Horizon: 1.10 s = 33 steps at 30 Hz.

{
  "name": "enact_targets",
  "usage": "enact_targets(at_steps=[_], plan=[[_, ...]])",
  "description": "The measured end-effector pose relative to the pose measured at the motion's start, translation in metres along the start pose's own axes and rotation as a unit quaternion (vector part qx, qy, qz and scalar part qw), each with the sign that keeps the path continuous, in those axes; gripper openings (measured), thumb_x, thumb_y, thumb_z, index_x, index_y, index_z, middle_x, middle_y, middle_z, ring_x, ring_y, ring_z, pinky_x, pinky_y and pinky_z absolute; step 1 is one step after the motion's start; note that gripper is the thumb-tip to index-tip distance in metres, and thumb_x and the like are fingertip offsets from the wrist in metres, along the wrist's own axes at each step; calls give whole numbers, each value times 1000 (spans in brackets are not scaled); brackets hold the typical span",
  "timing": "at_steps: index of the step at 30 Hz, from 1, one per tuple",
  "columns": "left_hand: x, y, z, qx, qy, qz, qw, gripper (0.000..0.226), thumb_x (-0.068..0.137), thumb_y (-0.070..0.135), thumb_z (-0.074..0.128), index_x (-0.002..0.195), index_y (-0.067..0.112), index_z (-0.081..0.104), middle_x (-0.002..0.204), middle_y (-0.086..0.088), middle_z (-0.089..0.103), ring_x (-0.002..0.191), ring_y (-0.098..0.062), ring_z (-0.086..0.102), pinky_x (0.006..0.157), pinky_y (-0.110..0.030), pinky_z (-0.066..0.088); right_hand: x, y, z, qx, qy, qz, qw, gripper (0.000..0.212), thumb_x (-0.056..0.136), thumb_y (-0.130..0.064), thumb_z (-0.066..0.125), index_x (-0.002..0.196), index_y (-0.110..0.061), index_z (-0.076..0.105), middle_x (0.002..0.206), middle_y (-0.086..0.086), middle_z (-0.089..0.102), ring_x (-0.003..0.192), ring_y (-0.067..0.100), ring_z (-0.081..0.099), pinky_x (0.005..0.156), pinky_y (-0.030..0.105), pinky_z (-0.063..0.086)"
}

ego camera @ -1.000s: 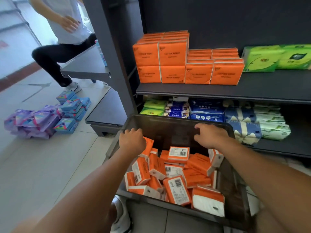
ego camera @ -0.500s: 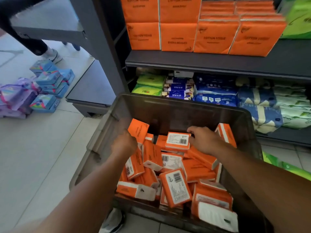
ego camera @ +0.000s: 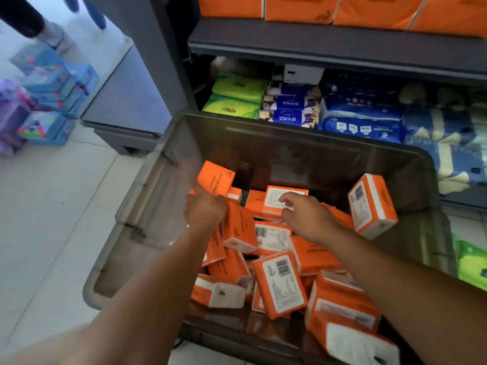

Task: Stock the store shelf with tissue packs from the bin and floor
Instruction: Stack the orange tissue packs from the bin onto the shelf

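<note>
In the grey bin (ego camera: 329, 154), our left hand (ego camera: 205, 210) gripped an upright orange pack (ego camera: 217, 177). Our right hand (ego camera: 308, 218) touched a label-up pack (ego camera: 286, 197) — gripping or not, we could not tell.

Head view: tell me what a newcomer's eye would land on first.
The jumble of orange tissue packs heaped in the grey bin at centre dominates. Both hands are in it: the left hand grips a tilted pack by the bin's left wall, the right hand reaches onto a label-up pack. More orange packs line the shelf above.
</note>
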<state>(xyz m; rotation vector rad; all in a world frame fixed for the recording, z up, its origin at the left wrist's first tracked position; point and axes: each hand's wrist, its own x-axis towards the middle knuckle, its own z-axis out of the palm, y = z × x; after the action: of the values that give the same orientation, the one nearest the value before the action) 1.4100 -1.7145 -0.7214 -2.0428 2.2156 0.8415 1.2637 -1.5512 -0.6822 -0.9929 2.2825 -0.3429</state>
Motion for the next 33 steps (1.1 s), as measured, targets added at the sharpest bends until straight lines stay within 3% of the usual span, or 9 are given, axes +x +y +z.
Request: enact_targets(at_steps=[4,10,14,18,21,24,26,29,33], plan=[[-5,0,0,-110,-8,-16,994,68,87,29,57,141,31,16,130,-16,37,106,-41,56,95,-50,48,5,-1,-5,18,15,6,1000,39,97,-28,51,135,-28,54,135,1,61,119,23,58,96,37,49],[-25,12,-20,-300,54,52,951,63,84,15,65,138,27,34,131,-7,33,91,-25,54,82,-27,41,-2,-6,-2,23,0,-17,1000,38,99,-29,49,137,-28,53,137,0,59,115,21,59,89,34,50],[-38,25,-46,-329,88,103,935,59,82,20,63,135,33,43,120,6,33,89,-11,53,82,-27,45,3,-11,1,20,-31,-34,999,41,98,-27,50,139,-28,50,142,0,55,114,21,60,88,36,53],[-50,24,-71,-346,106,162,918,47,82,11,60,118,38,46,119,3,33,87,6,50,67,-23,49,22,-26,14,62,-64,-61,994,44,99,-20,50,142,-25,47,140,5,56,116,23,59,95,39,52],[-48,21,-90,-368,92,201,903,49,79,0,58,112,34,47,118,-2,32,91,0,46,63,-13,46,41,-38,35,83,-132,-92,983,48,99,-23,57,144,-24,42,141,4,54,120,24,57,100,41,49],[-42,14,-103,-404,30,230,885,53,73,-3,56,111,34,46,115,-2,37,101,-17,51,67,-27,50,52,-48,53,35,-254,-105,961,84,95,-39,62,157,-34,6,151,-7,34,133,26,46,105,43,46],[-42,14,-109,-453,-38,220,863,56,76,-13,54,115,26,44,113,-8,45,99,-24,56,61,-30,51,58,-51,63,9,-272,-110,956,95,91,-44,66,156,-41,-3,161,-1,23,140,29,38,107,47,44],[-46,20,-112,-473,-75,198,855,57,78,-20,51,119,18,43,112,-11,51,95,-21,60,54,-22,51,61,-51,65,-55,-268,-112,955,112,76,-56,76,156,-41,-1,163,3,16,145,30,27,110,47,39],[-49,24,-108,-475,-72,195,855,57,76,-18,54,116,22,47,111,-7,53,102,-29,61,57,-28,55,51,-57,44,-66,-261,-123,955,107,65,-52,87,150,-38,25,144,3,36,132,28,38,100,43,48]])
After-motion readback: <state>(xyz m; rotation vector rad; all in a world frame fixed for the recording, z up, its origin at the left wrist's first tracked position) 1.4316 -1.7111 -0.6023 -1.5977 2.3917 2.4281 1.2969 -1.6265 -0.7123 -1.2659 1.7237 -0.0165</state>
